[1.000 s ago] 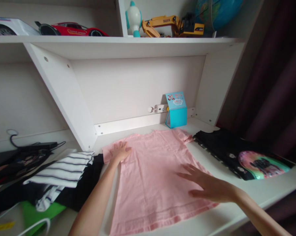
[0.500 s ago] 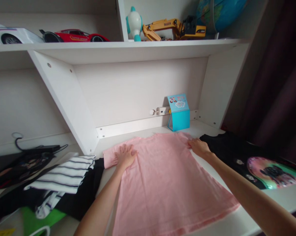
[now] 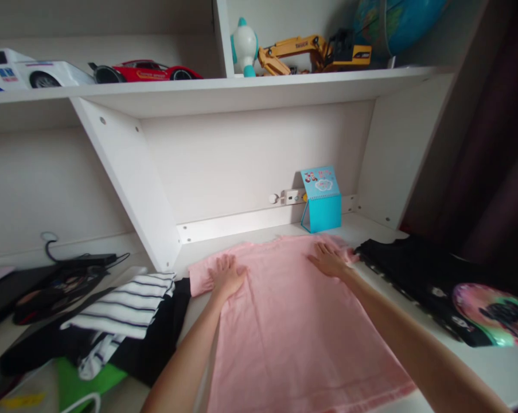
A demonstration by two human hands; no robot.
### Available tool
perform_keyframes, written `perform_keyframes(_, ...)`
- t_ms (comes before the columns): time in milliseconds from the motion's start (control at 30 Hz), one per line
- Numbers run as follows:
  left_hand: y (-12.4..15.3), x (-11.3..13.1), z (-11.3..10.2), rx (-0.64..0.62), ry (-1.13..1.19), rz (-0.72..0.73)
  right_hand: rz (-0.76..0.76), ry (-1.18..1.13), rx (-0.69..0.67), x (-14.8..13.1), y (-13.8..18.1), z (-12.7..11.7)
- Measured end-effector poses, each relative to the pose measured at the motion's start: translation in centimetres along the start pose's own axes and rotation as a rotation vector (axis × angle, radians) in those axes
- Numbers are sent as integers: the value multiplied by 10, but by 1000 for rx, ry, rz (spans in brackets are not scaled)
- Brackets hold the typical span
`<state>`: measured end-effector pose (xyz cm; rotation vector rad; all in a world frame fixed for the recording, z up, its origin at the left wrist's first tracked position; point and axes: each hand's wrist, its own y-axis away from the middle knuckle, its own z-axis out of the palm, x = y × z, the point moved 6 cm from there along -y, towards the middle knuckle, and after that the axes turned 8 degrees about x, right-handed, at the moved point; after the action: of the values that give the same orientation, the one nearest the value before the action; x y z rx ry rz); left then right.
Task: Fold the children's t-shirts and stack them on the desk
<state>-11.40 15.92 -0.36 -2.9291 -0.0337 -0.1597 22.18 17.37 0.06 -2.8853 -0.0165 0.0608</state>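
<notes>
A pink T-shirt [image 3: 284, 321] lies spread flat on the white desk [image 3: 370, 235], its neck toward the back wall. My left hand [image 3: 228, 276] rests flat on the shirt's left shoulder, fingers stretched out. My right hand [image 3: 328, 261] lies flat on the right shoulder, near the right sleeve, fingers apart. Neither hand grips the cloth.
A black T-shirt with a colourful print [image 3: 439, 281] lies to the right. A pile of striped and black clothes [image 3: 116, 315] sits to the left, beside cables [image 3: 61, 275]. A small blue calendar [image 3: 322, 199] stands at the back. Toy cars [image 3: 142, 70], an excavator [image 3: 314, 53] and a globe fill the shelf above.
My right hand went from the shirt's lower right up to the right sleeve, then slid inward onto the right shoulder. My left hand stayed on the left shoulder.
</notes>
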Motion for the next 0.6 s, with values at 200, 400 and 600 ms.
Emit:
perform_keyframes(200,0,-2,-1,36,-37,-37,100,-4,-100,9,4,-10)
perform_keyframes(400,2,0,-5,15,-35,-44,-326,-137,-188,-123,106,-32)
perform_keyframes(600,-7,-3,-4,-9,33,-27,-914,-413,675,-283,278,-30)
